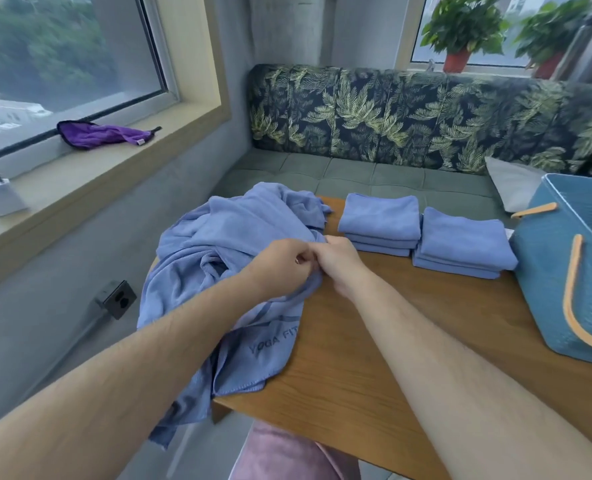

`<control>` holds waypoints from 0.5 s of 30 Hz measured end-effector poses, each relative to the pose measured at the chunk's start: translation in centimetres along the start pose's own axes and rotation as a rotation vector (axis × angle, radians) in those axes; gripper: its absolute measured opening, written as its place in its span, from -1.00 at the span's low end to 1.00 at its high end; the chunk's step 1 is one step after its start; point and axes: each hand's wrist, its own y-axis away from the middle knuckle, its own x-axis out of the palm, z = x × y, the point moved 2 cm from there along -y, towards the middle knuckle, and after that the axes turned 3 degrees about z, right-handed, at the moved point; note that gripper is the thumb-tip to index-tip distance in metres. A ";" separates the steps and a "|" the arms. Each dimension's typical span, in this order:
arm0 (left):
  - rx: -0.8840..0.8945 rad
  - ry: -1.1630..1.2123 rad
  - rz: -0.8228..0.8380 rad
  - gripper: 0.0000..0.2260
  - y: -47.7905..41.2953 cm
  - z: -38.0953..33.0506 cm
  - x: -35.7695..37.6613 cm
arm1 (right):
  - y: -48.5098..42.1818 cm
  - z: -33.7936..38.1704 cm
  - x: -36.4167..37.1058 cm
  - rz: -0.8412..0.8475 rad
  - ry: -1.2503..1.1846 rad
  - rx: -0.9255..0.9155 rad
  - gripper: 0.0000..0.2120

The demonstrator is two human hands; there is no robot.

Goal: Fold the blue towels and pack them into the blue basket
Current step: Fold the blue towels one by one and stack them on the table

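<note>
A heap of unfolded blue towels [218,244] lies on the left end of the wooden table [391,341] and hangs over its left edge. My left hand [280,265] and my right hand [339,261] meet at the heap's right side, each pinching the cloth, knuckles touching. Two stacks of folded blue towels sit behind them: one [379,221] in the middle, one [461,242] to its right. The blue basket [557,271] with orange handles stands at the table's right end, beside the right stack.
A green bench with a leaf-print backrest [426,112] runs behind the table. A purple cloth [100,135] lies on the window sill at the left. A pink stool [287,455] stands under the table's near edge. A grey cushion [509,183] leans behind the basket.
</note>
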 end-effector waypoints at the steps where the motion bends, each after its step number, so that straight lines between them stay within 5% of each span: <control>1: -0.029 -0.030 -0.007 -0.81 -0.2 0.2 0.2 | 0.4 0.0 -0.6 -0.022 0.014 -0.015 -0.86; 8: -0.063 -0.260 -0.144 -0.78 -0.7 1.4 3.8 | 5.5 -0.5 -7.6 -0.198 0.105 -0.104 -0.86; 12: 0.050 -0.169 -0.059 -0.83 -1.2 -2.4 8.8 | 9.2 -1.8 -13.0 -0.181 0.152 -0.013 -0.79; 15: 0.104 -0.077 0.083 -0.63 -1.4 -5.8 12.9 | 11.9 -3.8 -16.8 -0.133 0.122 0.085 -0.89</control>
